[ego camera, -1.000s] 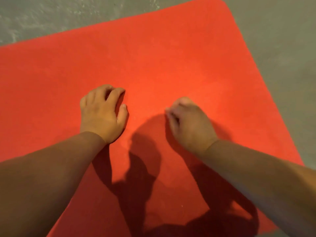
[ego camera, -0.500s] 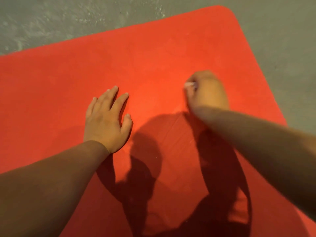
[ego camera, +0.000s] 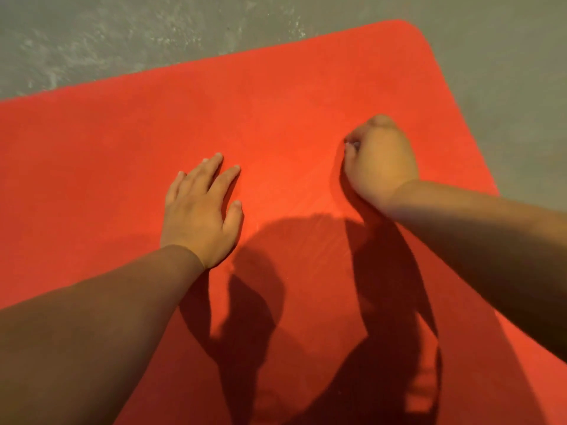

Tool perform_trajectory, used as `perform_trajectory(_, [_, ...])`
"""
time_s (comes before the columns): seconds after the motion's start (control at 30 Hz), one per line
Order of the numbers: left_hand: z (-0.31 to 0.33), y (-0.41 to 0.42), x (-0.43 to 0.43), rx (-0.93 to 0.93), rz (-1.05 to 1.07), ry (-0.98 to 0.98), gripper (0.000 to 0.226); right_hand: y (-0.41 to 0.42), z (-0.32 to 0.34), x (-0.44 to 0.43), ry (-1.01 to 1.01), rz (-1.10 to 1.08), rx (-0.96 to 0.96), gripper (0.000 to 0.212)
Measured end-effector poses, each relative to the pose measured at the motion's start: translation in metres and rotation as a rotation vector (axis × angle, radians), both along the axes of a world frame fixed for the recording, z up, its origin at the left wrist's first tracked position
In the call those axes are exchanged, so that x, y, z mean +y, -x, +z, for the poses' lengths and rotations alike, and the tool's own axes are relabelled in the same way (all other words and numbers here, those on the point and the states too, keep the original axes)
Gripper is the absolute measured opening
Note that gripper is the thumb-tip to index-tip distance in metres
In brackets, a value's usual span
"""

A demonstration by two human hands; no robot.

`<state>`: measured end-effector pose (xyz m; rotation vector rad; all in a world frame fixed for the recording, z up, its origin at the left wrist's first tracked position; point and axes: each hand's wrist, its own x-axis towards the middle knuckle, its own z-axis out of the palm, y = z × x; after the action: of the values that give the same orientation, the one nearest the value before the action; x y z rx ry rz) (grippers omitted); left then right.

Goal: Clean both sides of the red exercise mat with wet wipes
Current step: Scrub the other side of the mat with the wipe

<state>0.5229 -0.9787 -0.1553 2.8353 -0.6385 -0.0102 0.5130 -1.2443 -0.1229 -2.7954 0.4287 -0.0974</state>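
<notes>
Top side mid-wipe, I'd say — right hand (ego camera: 380, 161) curled on a wipe (ego camera: 356, 145), left hand (ego camera: 199, 216) flat on the mat (ego camera: 276, 102) beside it. Underside not yet done.

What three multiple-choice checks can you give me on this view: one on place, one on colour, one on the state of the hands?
1. Where does the left hand rest?
A. On a wooden bench
B. On the red foam exercise mat
C. On the right forearm

2. What colour is the bare concrete floor beyond the mat?
A. Grey
B. Blue
C. Black

3. How is the right hand?
A. Flat, fingers spread
B. Out of view
C. Curled into a fist on the mat

Answers:
1 B: its palm and straight fingers lie flat on the mat.
2 A: it is grey with pale flecks along the mat's far edge.
3 C: its fingers are curled under, with a small pale scrap, likely the wet wipe, at the fingertips.
</notes>
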Motion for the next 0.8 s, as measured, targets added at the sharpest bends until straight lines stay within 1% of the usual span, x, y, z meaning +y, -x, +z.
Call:
perform_trajectory(0.03, [0.0, 0.0, 0.0, 0.002, -0.003, 0.008, 0.059, 0.007, -0.002, 0.026, -0.042, 0.093, -0.009, 0.024])
perform_trajectory(0.1, [-0.001, -0.001, 0.002, 0.01, -0.006, 0.021, 0.056, 0.026, -0.003, 0.069, -0.148, 0.361, -0.001, 0.022])
perform_trajectory(0.17, [-0.003, -0.002, 0.002, -0.003, -0.005, 0.023, 0.054, 0.034, -0.005, 0.076, -0.187, 0.613, 0.025, 0.021])
perform_trajectory(0.2, [-0.002, -0.003, 0.002, -0.012, 0.001, 0.022, 0.053, 0.028, -0.007, 0.064, -0.161, 0.645, 0.026, 0.022])
perform_trajectory(0.23, [0.0, -0.006, 0.0, -0.025, 0.013, 0.023, 0.05, 0.018, -0.006, 0.046, -0.121, 0.58, 0.017, 0.023])
perform_trajectory(0.3, [0.007, -0.02, -0.004, -0.057, 0.036, 0.02, 0.046, -0.004, -0.003, -0.001, -0.048, 0.275, 0.006, 0.025])
perform_trajectory(0.37, [0.009, -0.041, -0.01, -0.094, 0.008, 0.004, 0.046, -0.02, 0.004, -0.042, -0.005, -0.049, 0.02, 0.025])
perform_trajectory(0.4, [0.007, -0.051, -0.012, -0.101, 0.006, 0.0, 0.047, -0.024, 0.005, -0.044, -0.013, -0.131, 0.026, 0.025])
perform_trajectory(0.43, [0.005, -0.058, -0.014, -0.089, 0.041, -0.002, 0.049, -0.024, 0.005, -0.032, -0.031, -0.141, 0.033, 0.025])
perform_trajectory(0.5, [-0.002, -0.065, -0.017, -0.022, 0.156, -0.014, 0.055, -0.015, -0.002, 0.016, -0.09, -0.004, 0.022, 0.024])
perform_trajectory(0.53, [-0.005, -0.066, -0.02, 0.0, 0.179, -0.017, 0.058, -0.007, -0.005, 0.042, -0.127, 0.114, 0.009, 0.023])
perform_trajectory(0.6, [-0.005, -0.064, -0.019, 0.001, 0.174, -0.012, 0.059, 0.012, -0.007, 0.082, -0.181, 0.465, 0.016, 0.019])
perform_trajectory(0.63, [-0.005, -0.064, -0.018, -0.004, 0.17, -0.004, 0.058, 0.014, -0.007, 0.085, -0.154, 0.644, 0.045, 0.018])
perform_trajectory(0.67, [-0.003, -0.064, -0.019, -0.004, 0.173, 0.0, 0.058, 0.008, -0.007, 0.075, -0.116, 0.763, 0.067, 0.019])
perform_trajectory(0.7, [-0.002, -0.065, -0.018, -0.003, 0.181, 0.0, 0.058, -0.005, -0.009, 0.058, -0.092, 0.784, 0.051, 0.02])
perform_trajectory(0.73, [-0.002, -0.065, -0.019, -0.005, 0.183, -0.001, 0.057, -0.021, -0.012, 0.039, -0.073, 0.71, 0.005, 0.021])
perform_trajectory(0.8, [-0.004, -0.064, -0.02, -0.01, 0.183, -0.002, 0.057, -0.053, -0.011, -0.008, -0.017, 0.359, -0.073, 0.023])
